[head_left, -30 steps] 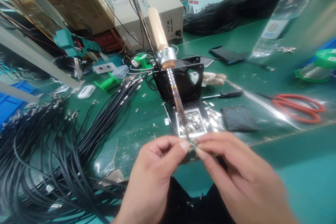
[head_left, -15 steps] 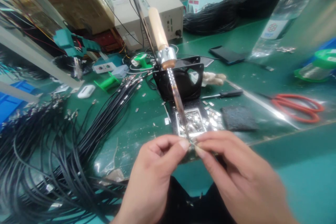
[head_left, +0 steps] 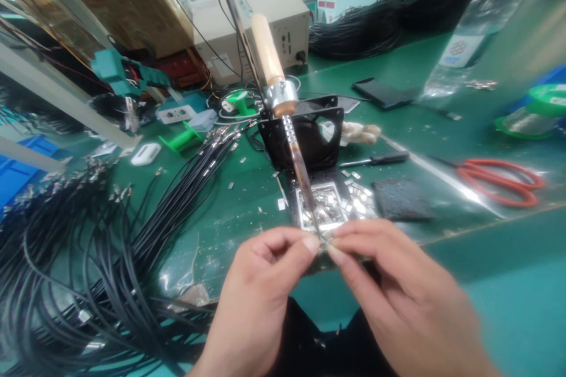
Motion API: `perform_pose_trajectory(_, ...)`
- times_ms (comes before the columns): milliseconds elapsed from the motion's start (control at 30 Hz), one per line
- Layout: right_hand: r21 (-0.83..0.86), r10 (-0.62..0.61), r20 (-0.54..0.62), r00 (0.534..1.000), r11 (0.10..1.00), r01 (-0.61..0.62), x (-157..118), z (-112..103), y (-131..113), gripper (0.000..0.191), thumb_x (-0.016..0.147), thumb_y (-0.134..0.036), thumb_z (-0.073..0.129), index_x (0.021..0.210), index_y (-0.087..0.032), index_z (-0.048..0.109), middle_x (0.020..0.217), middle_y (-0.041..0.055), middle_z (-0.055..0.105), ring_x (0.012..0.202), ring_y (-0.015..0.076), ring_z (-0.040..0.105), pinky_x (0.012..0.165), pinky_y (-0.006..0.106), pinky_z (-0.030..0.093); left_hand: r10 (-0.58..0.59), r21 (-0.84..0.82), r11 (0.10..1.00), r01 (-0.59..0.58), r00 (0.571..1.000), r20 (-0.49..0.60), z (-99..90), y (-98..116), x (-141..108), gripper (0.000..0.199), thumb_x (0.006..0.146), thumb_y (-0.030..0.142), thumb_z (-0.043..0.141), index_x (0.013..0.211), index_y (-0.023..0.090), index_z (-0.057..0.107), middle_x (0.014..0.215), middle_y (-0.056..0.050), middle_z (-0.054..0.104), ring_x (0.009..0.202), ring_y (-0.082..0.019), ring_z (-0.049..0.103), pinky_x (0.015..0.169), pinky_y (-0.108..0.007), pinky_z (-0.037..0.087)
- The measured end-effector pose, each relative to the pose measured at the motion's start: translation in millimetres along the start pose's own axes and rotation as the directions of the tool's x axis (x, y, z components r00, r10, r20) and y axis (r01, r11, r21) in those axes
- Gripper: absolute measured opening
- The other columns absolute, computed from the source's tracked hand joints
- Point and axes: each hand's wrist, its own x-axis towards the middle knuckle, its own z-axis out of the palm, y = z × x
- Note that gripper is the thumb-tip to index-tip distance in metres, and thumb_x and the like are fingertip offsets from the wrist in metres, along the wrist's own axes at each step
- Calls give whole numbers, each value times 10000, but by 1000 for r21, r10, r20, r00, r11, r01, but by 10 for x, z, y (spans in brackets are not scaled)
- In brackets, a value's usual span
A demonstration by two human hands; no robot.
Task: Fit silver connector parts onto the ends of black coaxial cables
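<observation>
A soldering iron (head_left: pixel 302 174) with a wooden handle (head_left: pixel 266 50) is fixed in front of me, its tip slanting down between my hands. My left hand (head_left: pixel 260 283) is closed in a pinch of thumb and forefinger just left of the tip. What it grips is too small and hidden to name. From the right, my right hand (head_left: pixel 389 277) pinches too, thumb and fingers meeting beside the tip, on something tiny that I cannot make out. Just behind the fingertips lies a shallow tray (head_left: pixel 299 206) filled with small shiny metal pieces (head_left: pixel 325 203).
Black cables (head_left: pixel 168 206) with metal ends cover the left side. A black fan frame (head_left: pixel 305 138) stands behind the iron. Rightward lie a screwdriver (head_left: pixel 389 157), a dark pad (head_left: pixel 402 199), orange-handled scissors (head_left: pixel 499 179) and a plastic bottle (head_left: pixel 464 41).
</observation>
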Motion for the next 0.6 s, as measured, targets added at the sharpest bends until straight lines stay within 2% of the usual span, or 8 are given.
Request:
perform_pose_trajectory(167, 16, 28, -18, 999, 999, -28, -19, -2, -4, 121, 973, -137, 650, 915, -214, 722, 1036, -56, 730, 973, -35, 693, 979, -29, 499, -5, 9, 1000, 5, 1000, -5, -12, -3, 14, 222, 843, 372, 849, 727, 189, 800, 642, 51, 520, 595, -85, 314, 739, -211, 459)
perform_pose_trajectory(267, 79, 111, -3, 994, 991, -111, -11, 6, -24, 118, 978, -168, 651, 889, -218, 712, 993, -66, 732, 922, -38, 704, 930, -37, 512, -7, 5, 1000, 8, 1000, -10, -13, -10, 3, 195, 833, 375, 852, 746, 203, 823, 626, 54, 505, 597, -90, 297, 745, -212, 456)
perform_pose_trajectory(433, 222, 335, 119, 935, 909, -353, 68, 3, -64, 143, 992, -267, 635, 880, -207, 699, 810, -68, 732, 697, -21, 720, 689, -34, 532, -18, 15, 1000, 18, 1000, -16, -11, -12, -18, 175, 826, 384, 859, 790, 213, 849, 621, 52, 511, 596, -94, 297, 729, -216, 447)
perform_pose_trajectory(600, 259, 421, 184, 888, 851, -458, 143, 32, -59, 224, 953, -356, 660, 823, -176, 694, 705, -29, 709, 596, 11, 693, 586, -2, 520, -6, 14, 1000, 6, 1000, 1, -6, 7, 3, 201, 832, 369, 847, 736, 195, 814, 630, 46, 528, 595, -91, 321, 718, -218, 444)
